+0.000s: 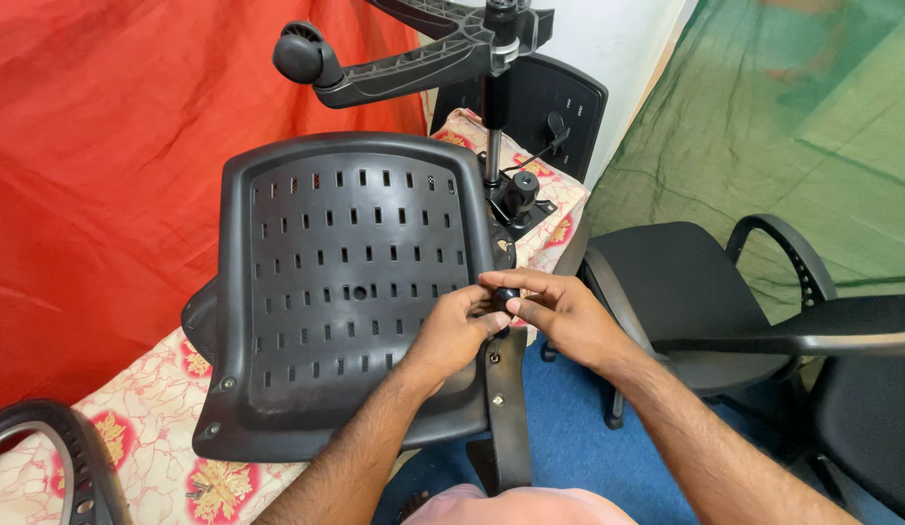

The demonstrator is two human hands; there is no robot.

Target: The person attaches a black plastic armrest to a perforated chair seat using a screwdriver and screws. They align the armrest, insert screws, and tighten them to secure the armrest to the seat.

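A black plastic chair seat pan (346, 292) with rows of slots lies upside down on a patterned cloth surface. My left hand (457, 326) and my right hand (555, 311) meet at its right edge, fingertips pinched together on a small black knob (506, 295). Just below the knob a black armrest bracket (508, 408) runs down along the seat's edge, with screws showing in it. I cannot see what the knob threads into.
A chair base with a caster wheel (302, 53) and gas cylinder (493, 146) stands upturned behind the seat. An assembled black office chair (686, 282) sits at the right on blue floor. A curved black armrest (64, 457) lies at bottom left. Red and green cloths hang behind.
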